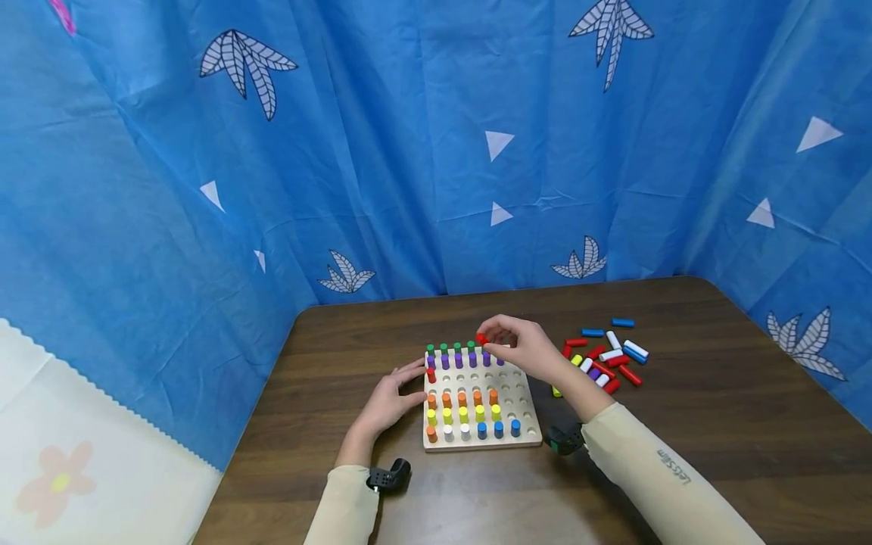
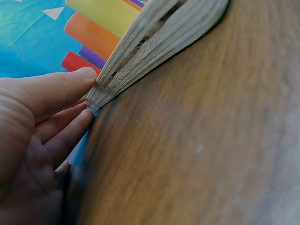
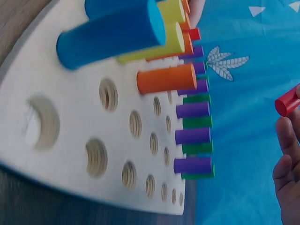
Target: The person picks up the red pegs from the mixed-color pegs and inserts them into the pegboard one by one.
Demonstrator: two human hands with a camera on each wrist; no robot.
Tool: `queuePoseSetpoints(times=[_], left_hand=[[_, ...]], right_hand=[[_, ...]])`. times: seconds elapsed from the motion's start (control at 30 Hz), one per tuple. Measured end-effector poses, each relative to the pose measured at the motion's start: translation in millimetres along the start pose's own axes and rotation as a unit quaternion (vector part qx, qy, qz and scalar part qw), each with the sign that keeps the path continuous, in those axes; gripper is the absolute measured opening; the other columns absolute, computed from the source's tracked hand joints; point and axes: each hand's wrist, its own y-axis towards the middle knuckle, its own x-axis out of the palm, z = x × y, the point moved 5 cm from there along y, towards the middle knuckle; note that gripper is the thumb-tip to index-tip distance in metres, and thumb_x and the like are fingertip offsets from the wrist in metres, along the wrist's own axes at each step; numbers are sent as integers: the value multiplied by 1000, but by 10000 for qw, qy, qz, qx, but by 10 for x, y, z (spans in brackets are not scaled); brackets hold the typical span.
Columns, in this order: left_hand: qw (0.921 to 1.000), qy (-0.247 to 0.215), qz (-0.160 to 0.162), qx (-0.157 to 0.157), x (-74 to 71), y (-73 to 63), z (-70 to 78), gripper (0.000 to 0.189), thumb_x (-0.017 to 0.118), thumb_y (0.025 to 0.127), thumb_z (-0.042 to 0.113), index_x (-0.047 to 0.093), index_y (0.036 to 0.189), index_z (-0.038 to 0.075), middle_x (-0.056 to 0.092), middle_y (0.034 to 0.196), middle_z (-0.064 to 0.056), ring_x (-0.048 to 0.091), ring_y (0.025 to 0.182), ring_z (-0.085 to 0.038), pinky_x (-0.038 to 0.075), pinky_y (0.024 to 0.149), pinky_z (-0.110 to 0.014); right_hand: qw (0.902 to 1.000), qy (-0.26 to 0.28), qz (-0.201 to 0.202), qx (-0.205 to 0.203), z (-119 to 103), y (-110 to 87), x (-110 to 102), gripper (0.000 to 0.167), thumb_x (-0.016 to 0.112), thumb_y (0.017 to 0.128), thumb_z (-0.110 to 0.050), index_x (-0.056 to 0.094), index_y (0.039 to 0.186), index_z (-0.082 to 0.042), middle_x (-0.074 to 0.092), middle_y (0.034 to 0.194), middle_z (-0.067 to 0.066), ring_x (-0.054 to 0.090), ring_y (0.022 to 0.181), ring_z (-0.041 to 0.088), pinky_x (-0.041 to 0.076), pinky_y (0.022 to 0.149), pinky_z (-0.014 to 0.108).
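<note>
The right hand [image 1: 530, 350] pinches a red cylindrical peg [image 1: 481, 339] between thumb and fingers, above the far part of a pale wooden pegboard [image 1: 485, 446], near its row of purple cylindrical pegs [image 1: 459, 361]. The left hand [image 1: 390, 403], fingers extended and unclenched, touches the pegboard's left edge. Loose multicoloured cylindrical pegs [image 1: 618, 361] lie to the right on the brown wood-grain table [image 1: 327, 371].

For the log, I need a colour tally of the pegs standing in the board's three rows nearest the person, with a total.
Orange pegs: 6
Yellow pegs: 5
Blue pegs: 3
White pegs: 2
Total: 16
</note>
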Motion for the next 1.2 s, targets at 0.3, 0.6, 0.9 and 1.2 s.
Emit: queuePoseSetpoints(times=[0.3,0.6,0.9,1.2], left_hand=[[10000,39,1,-33,4,3,7,51,71,93,25,58,142,19,43,158,8,25,154,-30,17,124,-60],[10000,-50,-2,-21,-8,10,22,51,71,93,24,58,142,19,43,158,7,25,154,-30,14,125,-61],[10000,-38,-14,-16,-13,-4,15,50,71,93,24,59,141,21,44,158,7,27,153,-31,16,123,-64],[9999,-103,-35,48,1,7,7,50,71,92,23,59,141,22,44,158,6,28,152,-33,21,119,-68]], right_hand=[[9996,190,-204,-46,-86,23,142,23,72,92,-18,68,115,-22,71,103,-2,61,92,16,51,74,26],[9986,301,-401,-170,-148,52,259,19,72,92,-17,68,110,-23,70,101,-4,61,91,16,51,75,28],[9967,366,-724,-49,-243,101,450,16,73,91,-14,67,104,-19,71,98,-2,62,89,15,54,77,26],[9950,209,-971,36,-277,126,648,16,72,91,-10,67,103,-18,71,95,-3,65,86,10,59,83,27]])
